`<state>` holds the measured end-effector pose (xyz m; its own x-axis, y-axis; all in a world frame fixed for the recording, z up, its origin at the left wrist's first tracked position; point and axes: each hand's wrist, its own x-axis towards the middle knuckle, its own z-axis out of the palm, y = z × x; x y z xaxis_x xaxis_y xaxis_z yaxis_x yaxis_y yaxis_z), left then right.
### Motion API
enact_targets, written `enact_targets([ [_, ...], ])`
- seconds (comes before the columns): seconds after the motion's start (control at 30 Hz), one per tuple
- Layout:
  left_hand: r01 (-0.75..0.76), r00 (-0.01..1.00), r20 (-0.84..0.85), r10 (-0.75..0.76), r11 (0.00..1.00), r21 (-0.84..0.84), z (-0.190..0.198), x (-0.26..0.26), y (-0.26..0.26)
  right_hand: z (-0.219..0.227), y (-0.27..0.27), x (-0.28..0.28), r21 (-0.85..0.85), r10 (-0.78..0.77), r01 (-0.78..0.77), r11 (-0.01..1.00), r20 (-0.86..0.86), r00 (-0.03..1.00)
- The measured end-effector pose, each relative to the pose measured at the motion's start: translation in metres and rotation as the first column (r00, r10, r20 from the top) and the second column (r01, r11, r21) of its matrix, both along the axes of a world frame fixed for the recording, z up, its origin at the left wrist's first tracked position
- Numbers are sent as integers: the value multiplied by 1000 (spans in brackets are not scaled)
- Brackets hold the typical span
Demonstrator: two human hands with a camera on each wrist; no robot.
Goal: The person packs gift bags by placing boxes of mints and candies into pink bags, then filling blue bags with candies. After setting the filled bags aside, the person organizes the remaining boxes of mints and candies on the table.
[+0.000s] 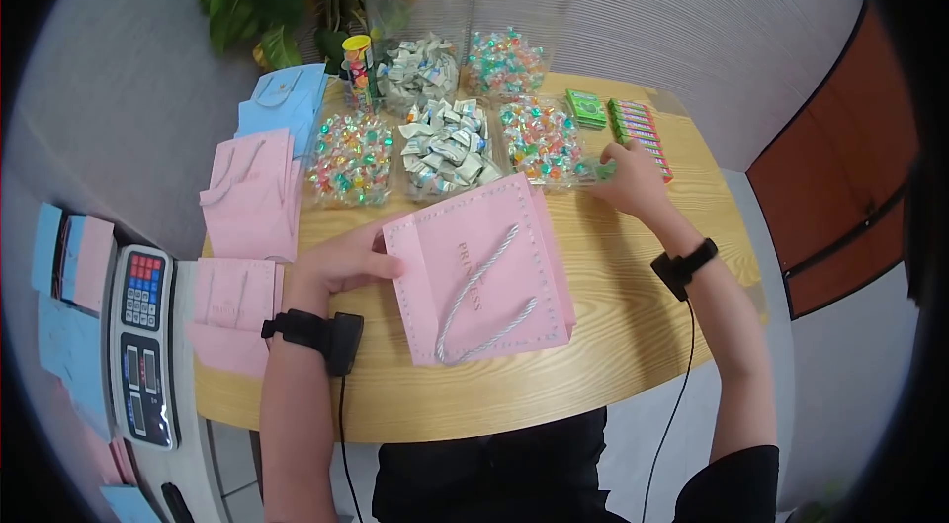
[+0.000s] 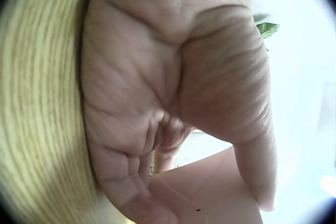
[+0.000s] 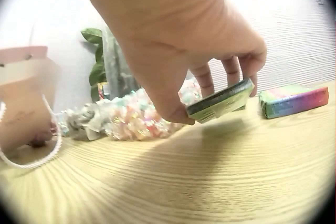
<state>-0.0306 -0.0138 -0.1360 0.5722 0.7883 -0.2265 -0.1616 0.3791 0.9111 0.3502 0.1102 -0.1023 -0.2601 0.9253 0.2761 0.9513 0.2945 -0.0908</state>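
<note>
A pink paper gift bag [image 1: 430,291] with silvery rope handles leans toward me at the middle of the table. My left hand [image 1: 341,261] holds its left edge, thumb on the front panel and the other fingers behind it. In the left wrist view, the pink panel [image 2: 210,192] runs between thumb and fingers. Over at the right, my right hand [image 1: 638,179] pinches a small flat green packet [image 3: 223,102] between thumb and fingers, tilted and close over the table. Beside that hand stand a stack of similar green packets [image 1: 586,108] and a row of colourful wrapped packs [image 1: 638,120].
Clear bins hold wrapped candies [image 1: 351,159], white-wrapped sweets [image 1: 447,147] and more candies [image 1: 539,142]; others stand behind. A yellow-lidded tube [image 1: 358,63] is at the back. Pink bags [image 1: 247,197] and blue bags [image 1: 282,103] line the left, near a scale [image 1: 145,345].
</note>
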Motion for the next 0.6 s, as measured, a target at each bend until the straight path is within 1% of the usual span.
enact_targets([
  [0.03, 5, 1000, 8, -5, 1000, -2, 0, 0, -1, 12, -14, -2, 30, -53, 52, 998, 41, 998],
  [0.07, -4, 1000, 15, 4, 1000, -6, -1, 0, 0, 21, -24, -1, 27, -44, 43, 999, 49, 998],
  [0.13, 0, 1000, 9, 0, 999, 38, -4, 0, 1, 40, -45, 5, 148, 110, -95, 984, -95, 989],
  [0.17, -4, 1000, 16, 4, 999, 37, -6, 0, 1, 55, -59, 2, 147, 114, -100, 984, -88, 990],
  [0.2, -5, 1000, 19, 4, 999, 44, -7, 0, 2, 71, -76, -4, 24, 206, -207, 978, -255, 945],
  [0.23, -4, 1000, 20, 3, 999, 51, -8, 0, 2, 84, -93, -11, -78, 264, -325, 942, -425, 866],
  [0.3, -10, 1000, 17, 9, 999, 42, -6, 0, 1, 101, -122, -25, -169, 395, -556, 814, -541, 742],
  [0.33, -16, 1000, 9, 16, 999, 33, -5, 0, 1, 98, -130, -33, -165, 392, -552, 818, -542, 743],
  [0.4, -12, 1000, 7, 12, 999, 52, -2, 3, 0, 92, -140, -50, -163, 538, -729, 664, -573, 618],
  [0.43, -16, 1000, 8, 15, 997, 69, -1, 3, -1, 90, -142, -58, -156, 536, -726, 669, -575, 618],
  [0.47, -12, 1000, 1, 12, 997, 72, 0, 4, -1, 89, -143, -67, -302, 436, -738, 603, -650, 622],
  [0.5, -11, 1000, 14, 10, 997, 79, 0, 4, -1, 87, -143, -72, -432, 327, -746, 507, -704, 630],
  [0.53, -14, 1000, 29, 11, 996, 85, 0, 3, -1, 82, -141, -75, -427, 330, -749, 507, -706, 627],
  [0.57, -18, 1000, 26, 16, 996, 87, 0, 3, -1, 73, -136, -78, -489, 444, -752, 442, -609, 657],
  [0.6, -17, 1000, 23, 15, 996, 89, -1, 3, -1, 66, -131, -81, -555, 555, -739, 381, -502, 663],
])
